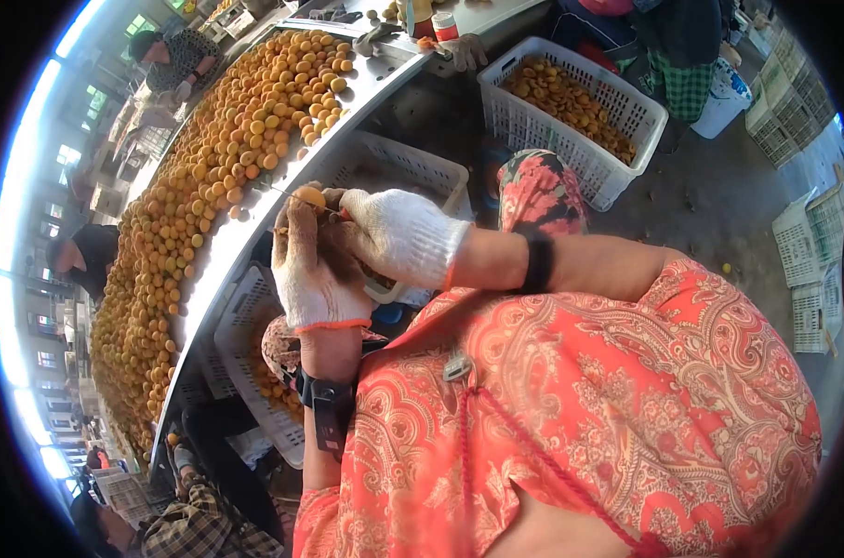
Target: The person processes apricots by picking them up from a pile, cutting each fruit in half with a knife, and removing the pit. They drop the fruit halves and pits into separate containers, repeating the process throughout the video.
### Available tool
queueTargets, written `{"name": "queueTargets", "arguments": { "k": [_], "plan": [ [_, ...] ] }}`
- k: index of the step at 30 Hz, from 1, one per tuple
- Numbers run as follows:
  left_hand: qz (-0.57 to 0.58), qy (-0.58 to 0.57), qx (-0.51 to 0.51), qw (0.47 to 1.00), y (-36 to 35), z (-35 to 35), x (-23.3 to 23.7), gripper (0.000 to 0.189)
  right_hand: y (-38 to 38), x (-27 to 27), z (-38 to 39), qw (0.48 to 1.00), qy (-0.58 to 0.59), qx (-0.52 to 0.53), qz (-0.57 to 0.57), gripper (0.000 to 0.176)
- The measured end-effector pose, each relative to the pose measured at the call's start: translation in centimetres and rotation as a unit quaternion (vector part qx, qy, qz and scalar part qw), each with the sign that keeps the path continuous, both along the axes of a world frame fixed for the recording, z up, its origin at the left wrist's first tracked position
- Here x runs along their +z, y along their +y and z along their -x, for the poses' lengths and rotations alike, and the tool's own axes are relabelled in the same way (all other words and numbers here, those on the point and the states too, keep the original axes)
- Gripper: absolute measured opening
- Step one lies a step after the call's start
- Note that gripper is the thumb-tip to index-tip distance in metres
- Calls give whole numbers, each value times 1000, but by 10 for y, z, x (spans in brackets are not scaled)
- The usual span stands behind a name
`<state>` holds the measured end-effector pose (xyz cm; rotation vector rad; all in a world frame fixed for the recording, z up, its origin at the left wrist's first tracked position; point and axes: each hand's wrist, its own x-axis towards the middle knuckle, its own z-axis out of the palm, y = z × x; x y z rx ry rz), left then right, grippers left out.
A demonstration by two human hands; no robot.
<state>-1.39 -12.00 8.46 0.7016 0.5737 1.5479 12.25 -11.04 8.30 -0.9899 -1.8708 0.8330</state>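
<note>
My left hand [318, 279], in a white knit glove with brown-stained fingers, is closed around an orange apricot [308, 197]. Against the same fruit, my right hand [394, 232], gloved alike, has its fingers pinched together. A bit of red shows at the right fingertips and a thin dark line juts out past the apricot, which looks like a small knife, mostly hidden. Both hands are held close together over a white crate [412, 158] beside the table edge.
A metal-edged table [296, 177] bears a long heap of apricots [245, 121]. A crate of apricot halves [571, 102] stands on the floor; another crate [254, 372] sits under the table edge. Co-workers [175, 65] are around the table. Stacked crates [808, 270] stand far right.
</note>
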Motion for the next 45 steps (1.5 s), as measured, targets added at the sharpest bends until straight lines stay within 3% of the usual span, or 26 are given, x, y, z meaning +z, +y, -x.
{"name": "queueTargets", "arguments": {
  "k": [5,7,10,12,18,23,28,32,34,37,42,45],
  "plan": [
    [8,-2,-6,1000,-1,-1,-1,23,3,-3,0,1000,-9,6,20,27],
    [6,4,3,1000,4,4,-5,23,5,-2,1,993,56,56,91,22],
    [60,-67,19,996,15,17,-19,23,-1,13,-3,991,84,41,93,20],
    [56,-81,26,995,17,22,-22,35,-2,13,-6,995,60,31,77,19],
    [31,-21,7,999,1,12,-3,34,-7,-1,-4,999,32,36,17,21],
    [31,-11,-32,999,0,18,1,29,-8,3,-10,998,10,46,46,24],
    [-13,59,29,998,-2,13,1,32,-8,4,-11,999,-36,27,29,29],
    [4,21,-37,999,-3,8,8,36,-8,2,-5,1000,-3,12,17,31],
    [46,-107,-60,991,0,2,9,42,-7,1,-3,1000,-17,-8,20,31],
    [37,-33,-57,997,5,7,-1,47,-5,-4,-3,999,-25,-6,21,30],
    [70,-30,-57,996,7,5,-11,47,-8,-1,-10,992,-125,-4,12,36],
    [97,-28,-45,994,8,1,-6,46,-6,-4,-8,992,-122,-10,4,35]
  ]
}}
